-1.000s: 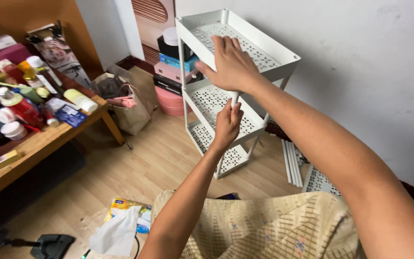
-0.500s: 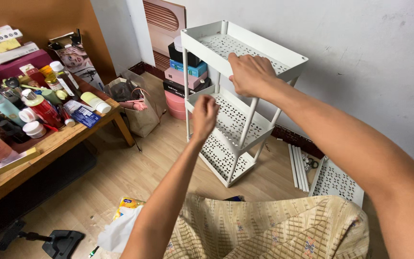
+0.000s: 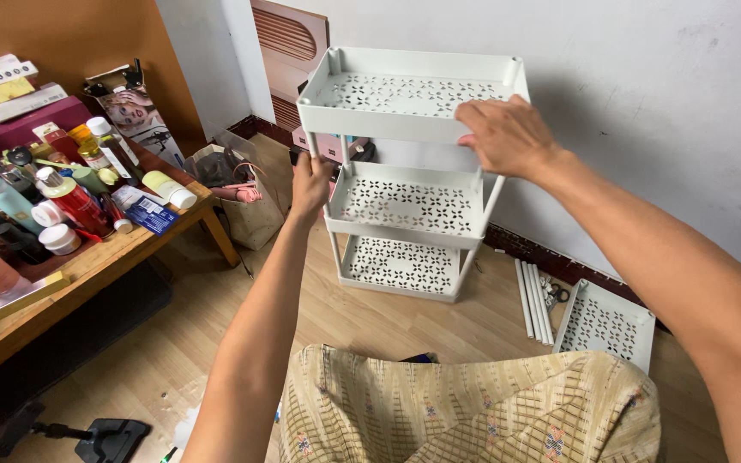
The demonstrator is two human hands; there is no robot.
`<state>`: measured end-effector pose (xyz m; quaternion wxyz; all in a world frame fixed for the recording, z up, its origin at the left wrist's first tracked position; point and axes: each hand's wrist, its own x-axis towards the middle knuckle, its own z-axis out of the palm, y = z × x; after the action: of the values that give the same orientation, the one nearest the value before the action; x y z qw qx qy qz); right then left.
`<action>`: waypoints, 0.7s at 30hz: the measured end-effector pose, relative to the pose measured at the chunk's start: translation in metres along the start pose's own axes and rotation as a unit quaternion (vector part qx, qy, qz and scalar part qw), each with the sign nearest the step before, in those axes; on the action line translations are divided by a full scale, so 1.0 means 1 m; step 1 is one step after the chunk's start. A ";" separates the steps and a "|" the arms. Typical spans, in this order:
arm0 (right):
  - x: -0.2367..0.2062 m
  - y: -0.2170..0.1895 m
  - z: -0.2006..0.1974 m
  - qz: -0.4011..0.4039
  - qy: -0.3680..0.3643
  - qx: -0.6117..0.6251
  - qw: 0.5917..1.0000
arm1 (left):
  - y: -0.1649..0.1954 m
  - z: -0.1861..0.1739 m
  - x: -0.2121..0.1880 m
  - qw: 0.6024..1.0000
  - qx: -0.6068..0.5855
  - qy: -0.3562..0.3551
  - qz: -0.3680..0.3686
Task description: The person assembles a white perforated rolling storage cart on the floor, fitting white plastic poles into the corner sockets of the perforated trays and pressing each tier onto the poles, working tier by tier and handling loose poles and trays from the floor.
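A white three-tier plastic rack (image 3: 405, 210) with perforated shelves stands on the wooden floor by the wall. My right hand (image 3: 503, 135) grips the front rim of its top shelf. My left hand (image 3: 311, 186) is closed around the rack's front left post, between the top and middle shelves. The rack stands roughly upright, facing me.
A spare white shelf tray (image 3: 604, 324) and loose white poles (image 3: 534, 298) lie on the floor at the right. A wooden table (image 3: 87, 274) crowded with bottles and jars stands left. Bags (image 3: 246, 193) sit behind it. A dark tool (image 3: 96, 435) lies bottom left.
The rack has turned and come upright to face me squarely. My left hand moved from the middle shelf to the left post. My right hand stayed on the top shelf.
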<state>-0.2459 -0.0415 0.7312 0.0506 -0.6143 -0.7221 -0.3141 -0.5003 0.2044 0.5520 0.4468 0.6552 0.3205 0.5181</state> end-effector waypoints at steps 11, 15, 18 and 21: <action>-0.013 0.054 0.013 0.176 -0.054 0.030 0.982 | 0.024 0.049 -0.072 0.983 -0.115 -0.129 -0.055; 0.021 0.046 -0.018 0.164 -0.188 0.063 0.966 | 0.037 0.062 -0.103 0.977 -0.145 -0.152 0.023; 0.052 0.013 -0.045 0.099 -0.139 0.186 0.968 | 0.040 0.066 -0.111 0.980 -0.145 -0.129 0.045; 0.079 -0.030 -0.068 0.053 0.000 0.243 0.968 | 0.040 0.066 -0.116 0.979 -0.152 -0.119 0.065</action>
<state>-0.3140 -0.0107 0.8093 0.2152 -0.6207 -0.7434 -0.1259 -0.4681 0.0699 0.5386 0.5414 0.6557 0.1392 0.5075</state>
